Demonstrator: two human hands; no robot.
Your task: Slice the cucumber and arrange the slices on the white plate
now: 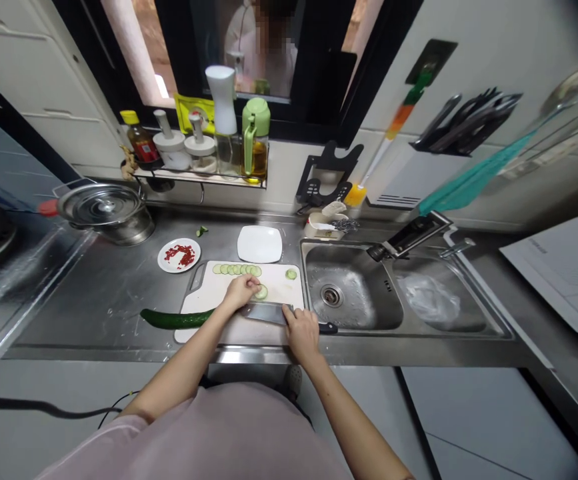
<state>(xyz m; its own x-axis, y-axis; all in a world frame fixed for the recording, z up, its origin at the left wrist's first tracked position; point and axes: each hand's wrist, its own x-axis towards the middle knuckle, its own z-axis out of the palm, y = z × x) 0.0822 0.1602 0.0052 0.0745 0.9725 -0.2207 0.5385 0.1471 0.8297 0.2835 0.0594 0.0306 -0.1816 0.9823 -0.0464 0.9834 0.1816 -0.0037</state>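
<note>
A white cutting board [279,289] lies on the steel counter, with a row of overlapping cucumber slices [231,269] along its far edge and a cucumber end [291,274] at its far right. My left hand [242,291] pinches a round cucumber slice [261,292] over the middle of the board. Just nearer to me lies a knife [267,312], flat, its dark handle pointing right. My right hand [302,329] is on the knife near the handle end of the blade, fingers bent. The long green cucumber [176,319] rests partly on the board's left side, passing behind my left forearm.
Behind the board are an empty white square plate [259,244] and a plate of chopped red pieces [179,255]. A lidded steel pot [113,210] stands at left. The sink [359,287] adjoins the board's right side. Bottles [225,120] line a wall shelf.
</note>
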